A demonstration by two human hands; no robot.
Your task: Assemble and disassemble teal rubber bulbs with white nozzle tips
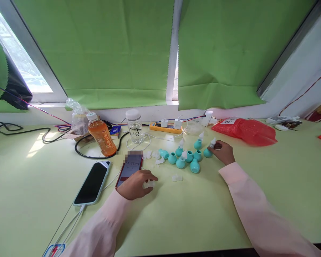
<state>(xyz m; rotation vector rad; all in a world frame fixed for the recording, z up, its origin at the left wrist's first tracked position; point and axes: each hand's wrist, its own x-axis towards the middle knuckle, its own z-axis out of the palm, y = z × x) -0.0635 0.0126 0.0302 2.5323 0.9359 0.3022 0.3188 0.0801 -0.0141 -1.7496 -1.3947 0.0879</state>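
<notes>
My left hand (136,185) is in front of the dark-screened timer phone (133,164), its fingers curled around a small clear plastic piece (149,184) that shows between thumb and forefinger. On the right, my right hand (223,151) pinches the white nozzle (212,142) of a teal squeeze bulb (208,153), which is upright on the table. Several more teal bulbs (194,166) cluster to its left, some fitted with white nozzles and others with bare necks. Another clear plastic piece (177,177) lies between my hands. Loose translucent pieces (156,154) are scattered left of the bulbs.
A charging phone (92,184) lies at left, near an orange drink bottle (101,135). Behind are a clear jar (134,126), a yellow power strip (157,127) with white cables, and a red plastic bag (246,131). A black cable (82,153) loops round the bottle.
</notes>
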